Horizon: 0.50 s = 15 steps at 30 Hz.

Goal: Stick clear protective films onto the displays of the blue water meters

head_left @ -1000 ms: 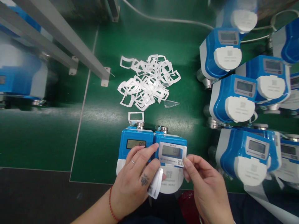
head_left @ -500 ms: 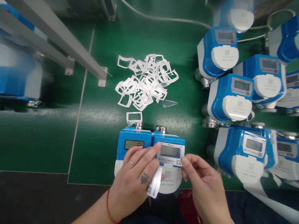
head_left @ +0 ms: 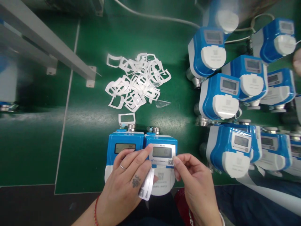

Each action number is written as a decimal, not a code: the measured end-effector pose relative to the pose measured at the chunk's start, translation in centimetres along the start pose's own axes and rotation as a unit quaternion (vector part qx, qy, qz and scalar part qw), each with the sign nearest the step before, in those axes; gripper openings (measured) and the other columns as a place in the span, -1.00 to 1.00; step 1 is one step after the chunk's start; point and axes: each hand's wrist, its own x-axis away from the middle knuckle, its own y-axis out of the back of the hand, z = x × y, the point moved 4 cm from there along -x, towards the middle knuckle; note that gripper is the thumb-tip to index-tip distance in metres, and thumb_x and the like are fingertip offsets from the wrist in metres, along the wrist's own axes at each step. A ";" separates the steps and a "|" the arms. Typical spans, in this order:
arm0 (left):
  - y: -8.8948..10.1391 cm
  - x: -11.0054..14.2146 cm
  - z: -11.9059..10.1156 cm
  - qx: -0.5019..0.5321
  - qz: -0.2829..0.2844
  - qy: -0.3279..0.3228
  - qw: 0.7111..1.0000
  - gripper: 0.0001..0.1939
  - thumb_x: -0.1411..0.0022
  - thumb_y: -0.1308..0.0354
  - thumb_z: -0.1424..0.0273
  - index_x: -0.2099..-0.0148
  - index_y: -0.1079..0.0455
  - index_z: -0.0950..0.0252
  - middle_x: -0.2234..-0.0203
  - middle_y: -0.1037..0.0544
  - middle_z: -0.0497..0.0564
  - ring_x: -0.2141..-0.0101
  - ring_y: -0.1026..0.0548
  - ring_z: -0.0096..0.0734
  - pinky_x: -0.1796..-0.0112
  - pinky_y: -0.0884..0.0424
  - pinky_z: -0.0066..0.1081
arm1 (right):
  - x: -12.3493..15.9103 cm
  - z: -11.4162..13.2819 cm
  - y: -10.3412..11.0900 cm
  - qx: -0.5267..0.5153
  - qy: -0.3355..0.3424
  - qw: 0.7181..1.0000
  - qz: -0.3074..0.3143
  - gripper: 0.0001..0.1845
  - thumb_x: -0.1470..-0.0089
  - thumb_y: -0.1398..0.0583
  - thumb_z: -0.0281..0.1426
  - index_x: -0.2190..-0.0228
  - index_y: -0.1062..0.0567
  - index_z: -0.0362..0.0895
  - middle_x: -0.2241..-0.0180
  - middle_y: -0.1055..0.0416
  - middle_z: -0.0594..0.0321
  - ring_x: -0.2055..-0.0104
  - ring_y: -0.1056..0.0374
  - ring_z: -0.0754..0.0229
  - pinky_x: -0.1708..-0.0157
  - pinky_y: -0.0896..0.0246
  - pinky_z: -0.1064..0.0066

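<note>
Two blue-and-white meters with small displays stand side by side at the table's front edge. A silver-white label (head_left: pixel 156 161) with a cut-out window lies around the display of the right meter (head_left: pixel 169 141). My right hand (head_left: pixel 195 183) pinches that label's lower right corner between thumb and fingers. My left hand (head_left: pixel 133 175) rests over the lower part of the left meter (head_left: pixel 125 138), its index fingertip touching the label's left edge. A few more labels (head_left: pixel 147 185) stick out from under my left hand, held near its hidden thumb. The left meter's display shows no label around it.
A loose pile of white paper frames (head_left: pixel 135 83) lies behind the meters, with one single frame (head_left: pixel 120 119) nearer. Several labelled meters (head_left: pixel 219 106) stand on the right. A metal bar (head_left: pixel 58 47) crosses the upper left. Another person's hand (head_left: pixel 297 62) shows at the right edge.
The view has shifted, so everything sits further left. The label now lies straighter around the right meter's display. Another person's hand has appeared at the right edge.
</note>
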 end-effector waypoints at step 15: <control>0.0 0.1 0.2 0.004 0.003 0.006 1.000 -0.90 -0.24 -0.17 0.42 0.19 -0.32 0.29 -0.03 -0.50 0.18 0.05 -0.45 -0.22 -0.03 -0.24 -0.19 | -0.2 0.1 0.0 0.000 -0.012 1.000 -0.002 -0.65 0.12 -0.34 -0.16 0.62 -0.44 -0.16 0.73 -0.25 0.37 0.66 -0.14 0.36 0.65 -0.09 0.53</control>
